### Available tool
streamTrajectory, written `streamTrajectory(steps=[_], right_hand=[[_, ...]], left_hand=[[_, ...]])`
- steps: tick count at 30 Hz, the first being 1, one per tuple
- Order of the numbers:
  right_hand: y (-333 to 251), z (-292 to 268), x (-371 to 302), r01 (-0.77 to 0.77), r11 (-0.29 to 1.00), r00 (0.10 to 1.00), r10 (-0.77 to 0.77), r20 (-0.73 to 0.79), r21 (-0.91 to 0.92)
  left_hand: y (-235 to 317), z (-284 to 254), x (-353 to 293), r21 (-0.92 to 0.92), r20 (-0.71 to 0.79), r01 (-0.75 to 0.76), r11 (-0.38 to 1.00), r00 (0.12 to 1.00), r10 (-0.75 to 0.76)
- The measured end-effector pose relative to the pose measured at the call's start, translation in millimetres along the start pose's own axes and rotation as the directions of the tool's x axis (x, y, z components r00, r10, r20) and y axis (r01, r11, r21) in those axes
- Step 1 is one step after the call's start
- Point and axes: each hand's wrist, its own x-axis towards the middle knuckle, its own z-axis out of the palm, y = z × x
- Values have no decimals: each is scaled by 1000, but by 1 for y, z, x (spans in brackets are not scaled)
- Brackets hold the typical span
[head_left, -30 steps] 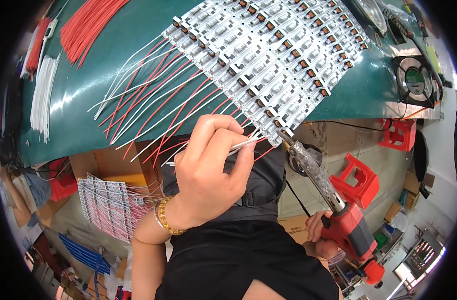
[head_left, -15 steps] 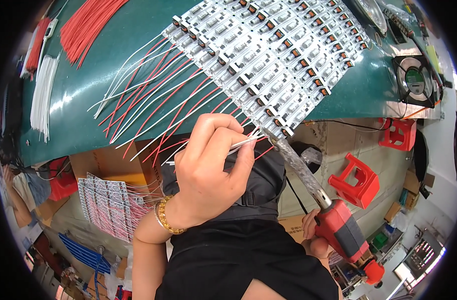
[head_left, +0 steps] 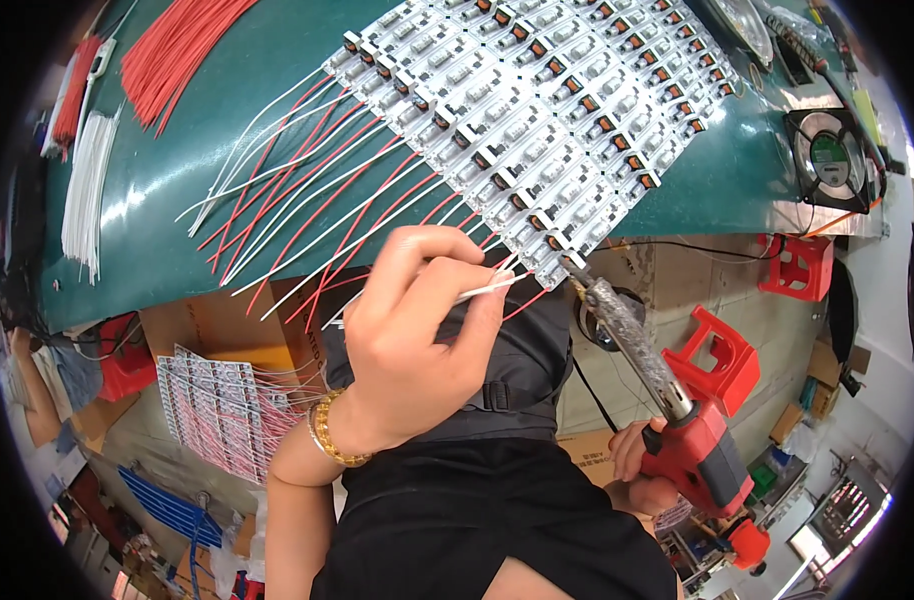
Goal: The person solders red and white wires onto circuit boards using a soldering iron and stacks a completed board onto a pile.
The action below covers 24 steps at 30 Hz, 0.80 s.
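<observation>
A sheet of joined white circuit boards (head_left: 537,150) with black-and-orange components lies on the green table, its near corner jutting past the edge. Red and white wires (head_left: 352,205) trail from its left side. At that near corner, my left hand (head_left: 412,335) pinches white wires (head_left: 485,291) between thumb and fingers. My right hand (head_left: 639,468), partly hidden by the handle, grips a red-and-grey soldering iron (head_left: 699,462). Its long metal barrel points up-left, with the tip close to the sheet's lower right corner; whether it touches I cannot tell.
Bundles of red wires (head_left: 182,55) and white wires (head_left: 89,200) lie on the table's left. A small fan (head_left: 830,163) stands at the right end. Red stools (head_left: 722,355) are on the floor beyond the iron. Finished-looking wired boards (head_left: 212,405) sit low at left.
The soldering iron and my right hand have shifted right, the tip sliding along the sheet's corner. My left hand stays nearly in place, still pinching white wires.
</observation>
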Motion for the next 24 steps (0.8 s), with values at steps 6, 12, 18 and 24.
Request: streamTrajectory(steps=[6,12,18,24], right_hand=[[-26,17,13,-28,962,986,71,-149,272],[-23,15,4,-170,978,946,195,-258,118],[0,6,-17,-23,997,968,4,-252,-74],[-47,19,16,-123,908,916,259,-305,402]], left_hand=[[9,4,-5,-63,46,41,997,998,-38],[5,11,-6,-4,46,-21,1000,999,22],[5,10,-6,-7,40,-23,1000,999,23],[2,13,-7,2,52,-49,999,997,49]])
